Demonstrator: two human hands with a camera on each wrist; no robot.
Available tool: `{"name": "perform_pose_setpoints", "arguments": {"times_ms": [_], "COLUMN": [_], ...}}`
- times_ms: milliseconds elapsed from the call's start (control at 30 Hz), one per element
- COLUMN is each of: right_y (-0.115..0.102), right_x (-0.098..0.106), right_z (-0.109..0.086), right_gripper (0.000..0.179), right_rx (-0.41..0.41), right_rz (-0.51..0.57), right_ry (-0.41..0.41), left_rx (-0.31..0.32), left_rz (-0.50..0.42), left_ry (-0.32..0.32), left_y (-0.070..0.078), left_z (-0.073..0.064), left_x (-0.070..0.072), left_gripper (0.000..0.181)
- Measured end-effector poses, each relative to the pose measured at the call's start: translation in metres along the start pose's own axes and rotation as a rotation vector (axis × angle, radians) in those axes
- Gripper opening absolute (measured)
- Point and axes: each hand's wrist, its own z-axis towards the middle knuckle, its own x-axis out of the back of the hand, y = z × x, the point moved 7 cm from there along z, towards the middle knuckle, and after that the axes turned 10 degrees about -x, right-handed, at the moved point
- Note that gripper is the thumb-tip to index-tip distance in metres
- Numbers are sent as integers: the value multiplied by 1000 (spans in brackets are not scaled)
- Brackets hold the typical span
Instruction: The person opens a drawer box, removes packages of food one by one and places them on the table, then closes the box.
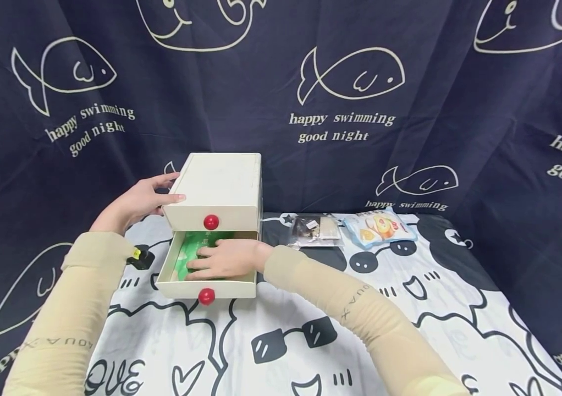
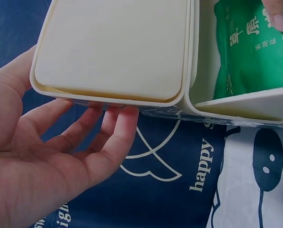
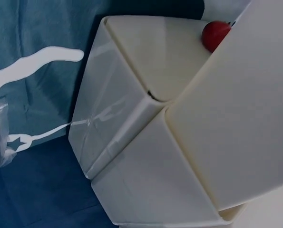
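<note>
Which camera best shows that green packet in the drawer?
Left wrist: the green packet appears largest, its printing visible. The head view shows it small, partly behind the right hand; the right wrist view, none of it.

- Your left forearm (image 1: 63,313) rises from the lower left, sleeved nearly to the wrist.
- Your left hand (image 1: 137,202) grips with its thumb (image 2: 20,73) set apart from bent fingers (image 2: 115,145).
- Your right forearm (image 1: 355,308), sleeved too, slants up and leftward from the lower right.
- Your right hand (image 1: 229,258) reaches palm down, fingers extended, slightly spread, pointing left.
</note>
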Motion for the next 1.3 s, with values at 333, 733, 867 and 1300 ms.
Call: {"name": "perform_pose_setpoints", "arguments": {"times_ms": [333, 733, 867, 1300], "right_y": [6, 12, 18, 31], "right_x": [2, 9, 10, 17], "right_z": [2, 0, -1, -9], "right_gripper": [50, 58, 59, 52], "right_rx": [-40, -104, -140, -238], "right_rz": [60, 107, 172, 158], "right_ry": [58, 84, 97, 148], "left_rx": [-2, 1, 1, -12], "left_rz": [-19, -29, -15, -12], "left_ry": [4, -1, -4, -9], "left_y": [0, -1, 0, 1], "left_z": [0, 1, 1, 0], "left_x": [1, 0, 0, 0], "left_gripper": [93, 94, 95, 96]}}
